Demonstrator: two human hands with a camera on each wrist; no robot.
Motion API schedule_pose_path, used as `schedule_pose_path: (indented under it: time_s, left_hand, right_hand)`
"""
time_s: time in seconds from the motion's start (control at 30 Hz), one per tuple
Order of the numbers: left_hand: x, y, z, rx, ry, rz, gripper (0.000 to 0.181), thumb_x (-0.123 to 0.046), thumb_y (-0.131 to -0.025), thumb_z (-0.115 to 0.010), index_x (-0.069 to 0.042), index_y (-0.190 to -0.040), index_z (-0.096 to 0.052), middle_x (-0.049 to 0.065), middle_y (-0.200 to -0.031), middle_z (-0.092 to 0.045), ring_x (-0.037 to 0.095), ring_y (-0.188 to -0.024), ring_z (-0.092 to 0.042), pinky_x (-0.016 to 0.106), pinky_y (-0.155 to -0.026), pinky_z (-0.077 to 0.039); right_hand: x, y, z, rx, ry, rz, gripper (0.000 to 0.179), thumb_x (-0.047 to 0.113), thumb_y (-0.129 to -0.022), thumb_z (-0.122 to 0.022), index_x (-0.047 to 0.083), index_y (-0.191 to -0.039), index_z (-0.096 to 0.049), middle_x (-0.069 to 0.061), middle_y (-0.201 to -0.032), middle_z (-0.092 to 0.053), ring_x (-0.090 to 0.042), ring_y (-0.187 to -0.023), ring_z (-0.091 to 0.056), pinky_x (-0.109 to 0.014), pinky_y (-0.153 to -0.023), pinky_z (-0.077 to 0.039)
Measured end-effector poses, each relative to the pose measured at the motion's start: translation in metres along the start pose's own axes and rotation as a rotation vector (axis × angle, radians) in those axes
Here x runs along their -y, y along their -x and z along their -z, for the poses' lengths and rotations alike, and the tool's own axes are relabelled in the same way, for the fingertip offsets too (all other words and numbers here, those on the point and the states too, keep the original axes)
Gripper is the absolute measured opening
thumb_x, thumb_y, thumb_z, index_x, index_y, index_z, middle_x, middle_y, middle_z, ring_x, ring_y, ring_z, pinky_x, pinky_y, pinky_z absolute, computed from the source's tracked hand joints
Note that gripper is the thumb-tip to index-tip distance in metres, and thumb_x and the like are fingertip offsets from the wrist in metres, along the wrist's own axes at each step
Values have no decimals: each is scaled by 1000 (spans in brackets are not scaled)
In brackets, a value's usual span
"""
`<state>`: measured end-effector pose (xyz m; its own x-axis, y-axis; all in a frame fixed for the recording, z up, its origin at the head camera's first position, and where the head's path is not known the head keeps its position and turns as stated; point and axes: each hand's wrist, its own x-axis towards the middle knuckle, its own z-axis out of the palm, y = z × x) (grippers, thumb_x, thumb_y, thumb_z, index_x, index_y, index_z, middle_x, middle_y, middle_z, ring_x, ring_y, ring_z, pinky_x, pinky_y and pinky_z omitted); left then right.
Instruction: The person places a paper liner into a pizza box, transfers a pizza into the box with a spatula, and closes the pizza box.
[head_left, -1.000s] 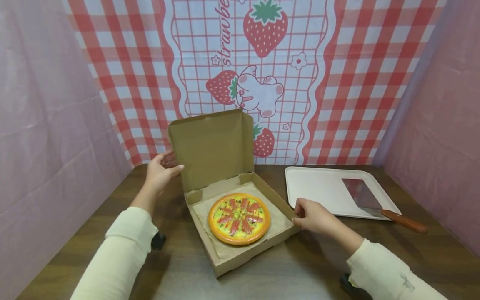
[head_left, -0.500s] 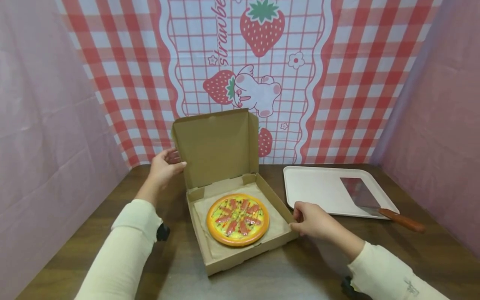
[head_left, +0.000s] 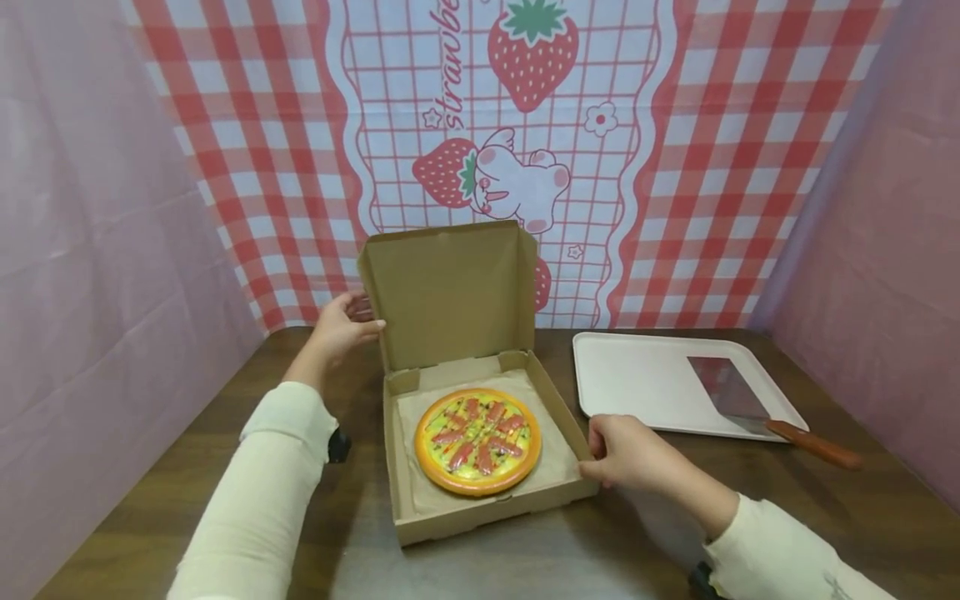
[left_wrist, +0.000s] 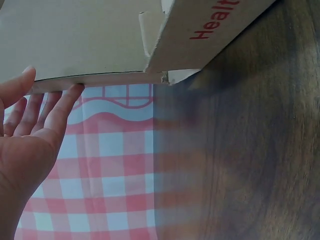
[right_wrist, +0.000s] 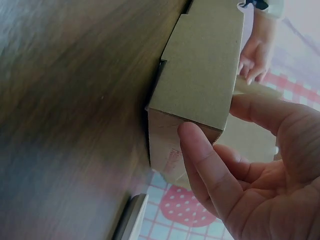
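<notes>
An open cardboard pizza box (head_left: pixel 495 506) sits on the table in the head view, its lid (head_left: pixel 453 300) standing up at the back. Inside, on brown paper (head_left: pixel 547 421), lies a round pizza (head_left: pixel 477 442) with an orange crust and reddish strips on top. My left hand (head_left: pixel 339 332) holds the lid's left edge; in the left wrist view its thumb (left_wrist: pixel 20 86) is on one face and the other fingers reach behind. At the front right corner of the box, my right hand (head_left: pixel 628 454) pinches the wall, with fingertips (right_wrist: pixel 192 135) on the outside in the right wrist view.
A white tray (head_left: pixel 630 383) lies on the right of the table. Across its right side rests a flat metal blade (head_left: pixel 726 387) with a wooden handle (head_left: pixel 813 444) overhanging the rim. A red-checked strawberry cloth (head_left: pixel 697 208) hangs behind, with pink curtains (head_left: pixel 97 250) at both sides.
The pizza box has turned clockwise as seen from above: its lid has shifted right and its front left corner left. Both hands have kept their hold and moved with it.
</notes>
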<state>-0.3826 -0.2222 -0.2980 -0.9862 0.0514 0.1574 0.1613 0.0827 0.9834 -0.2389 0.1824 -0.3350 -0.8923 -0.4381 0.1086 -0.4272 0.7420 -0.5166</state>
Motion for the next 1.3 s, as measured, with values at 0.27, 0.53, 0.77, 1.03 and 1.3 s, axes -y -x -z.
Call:
schedule_pose_path:
  time_s: [0.27, 0.53, 0.77, 1.03, 1.3]
  left_hand:
    - [-1, -3, -5, 16, -28, 7, 68, 15, -90, -55, 9, -149, -22, 29, -148, -35, 39, -132, -40, 43, -100, -47]
    - [1, -7, -9, 9, -92, -4, 70, 15, -89, -56, 9, -149, -20, 29, -148, -36, 40, -132, -40, 46, -99, -48]
    - [1, -9, -12, -3, -134, -20, 67, 15, -87, -58, 8, -147, -29, 27, -145, -41, 39, -129, -44, 43, -93, -53]
    - [4, -9, -13, -10, -139, -25, 63, 14, -89, -57, 9, -146, -31, 29, -143, -43, 39, -128, -45, 41, -93, -53]
    - [8, -5, -12, 8, -273, -81, 59, 11, -85, -61, 14, -139, -38, 34, -134, -48, 43, -124, -49, 45, -96, -51]
  right_hand:
    - [6, 1, -2, -1, 52, 43, 33, 18, -73, -81, 12, -67, -49, 10, -48, -50, -4, -44, -50, -22, -47, -37]
    - [12, 5, -4, -4, 90, 63, 37, 22, -72, -85, 14, -65, -49, 10, -52, -48, -4, -48, -45, -22, -47, -37]
    - [14, 5, -5, -12, 121, 83, 37, 22, -74, -84, 15, -64, -49, 10, -53, -46, -3, -48, -43, -22, -48, -37]
    - [11, 2, -2, 37, 21, 59, 33, 21, -85, -75, 13, -64, -50, 11, -48, -50, -4, -41, -51, -22, -44, -39]
    - [0, -29, 11, -67, 20, 11, 21, 17, -85, -73, 10, -70, -59, 4, -58, -54, -9, -50, -51, -27, -48, -42]
